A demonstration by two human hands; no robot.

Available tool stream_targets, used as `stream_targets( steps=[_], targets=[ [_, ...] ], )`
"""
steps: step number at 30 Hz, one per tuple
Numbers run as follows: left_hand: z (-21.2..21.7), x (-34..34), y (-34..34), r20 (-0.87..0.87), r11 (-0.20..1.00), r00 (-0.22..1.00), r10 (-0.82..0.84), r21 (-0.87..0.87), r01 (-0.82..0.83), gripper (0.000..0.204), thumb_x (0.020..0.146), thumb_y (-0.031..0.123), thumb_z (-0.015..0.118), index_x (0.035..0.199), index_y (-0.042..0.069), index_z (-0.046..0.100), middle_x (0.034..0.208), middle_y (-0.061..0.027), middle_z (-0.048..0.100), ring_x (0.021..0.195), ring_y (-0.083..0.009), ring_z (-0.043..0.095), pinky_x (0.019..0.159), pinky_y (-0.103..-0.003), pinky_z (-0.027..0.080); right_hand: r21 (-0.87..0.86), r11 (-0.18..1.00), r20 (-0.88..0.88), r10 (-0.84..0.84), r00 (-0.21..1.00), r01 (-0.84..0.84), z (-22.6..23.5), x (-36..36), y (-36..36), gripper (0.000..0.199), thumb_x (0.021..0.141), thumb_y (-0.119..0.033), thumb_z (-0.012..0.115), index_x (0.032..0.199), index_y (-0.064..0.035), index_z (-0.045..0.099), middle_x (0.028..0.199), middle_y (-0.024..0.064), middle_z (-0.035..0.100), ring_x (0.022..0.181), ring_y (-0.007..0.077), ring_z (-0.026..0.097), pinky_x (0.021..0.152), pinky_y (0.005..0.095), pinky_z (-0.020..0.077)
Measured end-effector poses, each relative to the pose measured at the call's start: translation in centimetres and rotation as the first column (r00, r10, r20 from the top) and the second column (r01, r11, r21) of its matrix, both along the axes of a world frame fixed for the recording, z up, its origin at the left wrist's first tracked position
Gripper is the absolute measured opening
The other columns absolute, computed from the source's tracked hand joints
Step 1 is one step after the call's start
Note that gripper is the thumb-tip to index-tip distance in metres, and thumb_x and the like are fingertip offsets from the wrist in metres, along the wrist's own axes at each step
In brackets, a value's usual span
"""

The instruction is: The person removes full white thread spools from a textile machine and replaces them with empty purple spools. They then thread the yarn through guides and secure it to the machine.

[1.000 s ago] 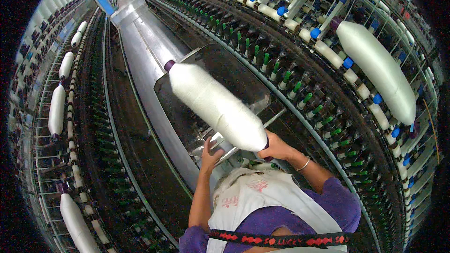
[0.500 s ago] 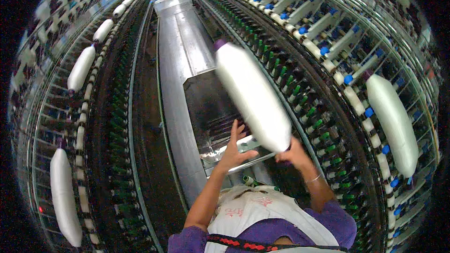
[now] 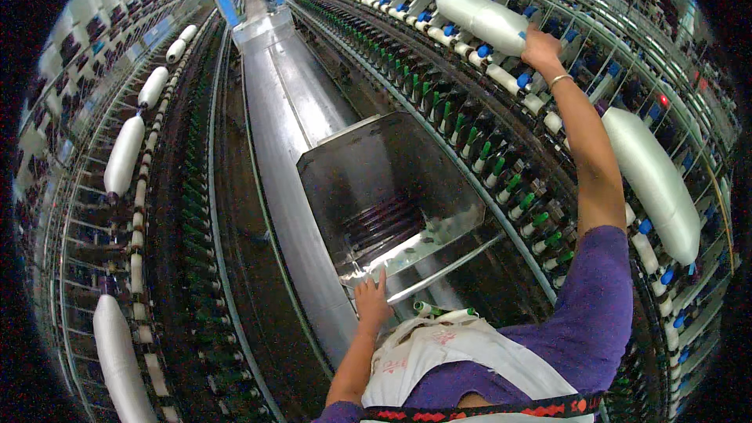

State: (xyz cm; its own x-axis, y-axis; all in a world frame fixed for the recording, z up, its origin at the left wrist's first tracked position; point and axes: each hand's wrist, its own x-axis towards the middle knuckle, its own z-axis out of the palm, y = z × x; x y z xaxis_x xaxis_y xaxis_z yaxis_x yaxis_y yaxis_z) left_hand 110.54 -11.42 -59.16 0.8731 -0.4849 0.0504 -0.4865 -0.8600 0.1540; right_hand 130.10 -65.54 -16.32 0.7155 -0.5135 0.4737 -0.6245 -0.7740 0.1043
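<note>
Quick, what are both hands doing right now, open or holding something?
Left hand: open, beside the metal bin's near edge; contact unclear.
Right hand: closed on the near end of a white yarn bobbin.

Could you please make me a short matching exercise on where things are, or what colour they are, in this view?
Column one:
1. Right hand
2. Left hand
3. Apron
4. Small spindle bobbins in the row on the right

Column two:
A. Green at the tips
B. At the near edge of the open metal bin
C. White with reddish markings
D. Around the near end of a large white roving bobbin

Right pairs: 1-D, 2-B, 3-C, 4-A.
</note>
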Motion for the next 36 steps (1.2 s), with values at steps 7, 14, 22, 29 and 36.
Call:
stream_targets(
  steps=[7, 14, 22, 29, 36],
  targets=[
    [1.6, -0.2, -0.1, 0.089, 1.000, 0.996, -0.004, -0.012, 0.006, 0.101, 0.054, 0.019, 0.079, 0.147, 0.016, 0.041, 0.115, -0.0160, 0.056, 0.103, -0.0336, 0.053, 0.094, -0.045, 0.039, 0.013, 0.998, -0.071, 0.068, 0.995, -0.067, -0.6, 0.9, -2.0, 0.079, 0.067, -0.018, 0.078, 0.136, 0.0009, 0.042, 0.099, 0.0214, 0.071, 0.092, 0.0373, 0.070, 0.079, 0.0513, 0.0552],
    [1.5, -0.1, -0.1, -0.053, 0.999, 0.999, 0.003, 0.037, -0.001, 0.106, 0.052, 0.025, 0.083, 0.149, 0.017, 0.038, 0.114, -0.0156, 0.055, 0.105, -0.0339, 0.052, 0.094, -0.046, 0.039, -0.326, 0.837, 0.283, 0.530, 0.799, -0.440, -8.4, -4.1, 7.8, 0.085, 0.065, -0.020, 0.083, 0.140, -0.0059, 0.043, 0.130, 0.0187, 0.052, 0.123, 0.0362, 0.048, 0.106, 0.0540, 0.0351],
    [2.2, 0.0, -0.4, 0.038, 1.000, 0.999, 0.022, -0.005, -0.022, 0.101, 0.054, 0.026, 0.083, 0.146, 0.018, 0.042, 0.107, -0.0140, 0.055, 0.102, -0.0329, 0.052, 0.092, -0.045, 0.041, 0.372, 0.530, -0.272, 0.847, 0.456, -0.762, -36.5, -19.6, 20.9, 0.100, 0.053, -0.016, 0.087, 0.143, -0.0112, 0.044, 0.137, 0.0134, 0.047, 0.137, 0.0359, 0.037, 0.117, 0.0566, 0.0201],
    [2.4, 1.0, -0.9, -0.100, 0.999, 0.994, 0.045, 0.023, -0.043, 0.098, 0.051, 0.029, 0.086, 0.139, 0.013, 0.046, 0.112, -0.0130, 0.056, 0.109, -0.0338, 0.052, 0.101, -0.049, 0.038, 0.531, 0.482, -0.165, 0.866, 0.473, -0.697, -38.9, -18.7, 19.1, 0.089, 0.051, -0.016, 0.084, 0.134, -0.0117, 0.052, 0.122, 0.0084, 0.053, 0.123, 0.0273, 0.048, 0.112, 0.0530, 0.0292],
    [1.3, 5.3, -1.7, -0.023, 0.993, 0.993, 0.113, 0.035, -0.112, 0.092, 0.044, 0.029, 0.084, 0.129, 0.012, 0.055, 0.105, -0.0116, 0.057, 0.103, -0.0334, 0.054, 0.104, -0.050, 0.034, 0.531, 0.415, -0.098, 0.896, 0.432, -0.739, -38.8, -13.7, 18.0, 0.093, 0.050, -0.020, 0.088, 0.135, -0.0113, 0.051, 0.124, 0.0094, 0.052, 0.123, 0.0285, 0.048, 0.114, 0.0512, 0.0289]
  ],
)
